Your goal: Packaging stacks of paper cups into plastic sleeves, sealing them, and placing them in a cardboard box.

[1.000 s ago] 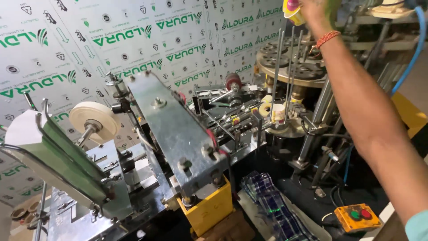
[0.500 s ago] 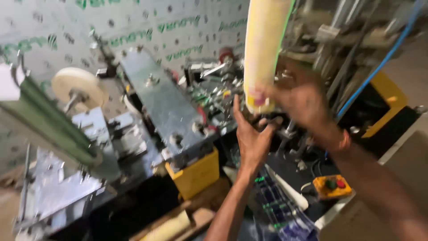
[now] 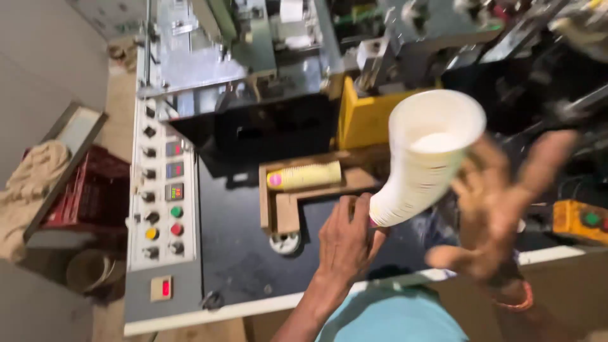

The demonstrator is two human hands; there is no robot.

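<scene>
A long stack of nested white paper cups (image 3: 421, 158) curves up toward the camera, open mouth on top. My left hand (image 3: 345, 244) grips the stack's lower end. My right hand (image 3: 500, 202), blurred, is spread with its fingers apart against the upper part of the stack, just below the rim. Below and to the left, another stack of yellowish cups (image 3: 304, 176) lies on its side in a shallow wooden tray (image 3: 278, 212).
A grey control panel (image 3: 161, 209) with knobs, small displays and coloured buttons runs down the left. Behind it stands the metal cup machine (image 3: 253, 57) with a yellow block (image 3: 364, 117). A yellow button box (image 3: 579, 220) sits at right. A red crate (image 3: 88, 190) and cloth lie at the far left.
The view has swung down from the machine's upper parts to its deck. The cup stack, held upright half a second ago, now tilts toward the camera; my left hand has closed on its lower end.
</scene>
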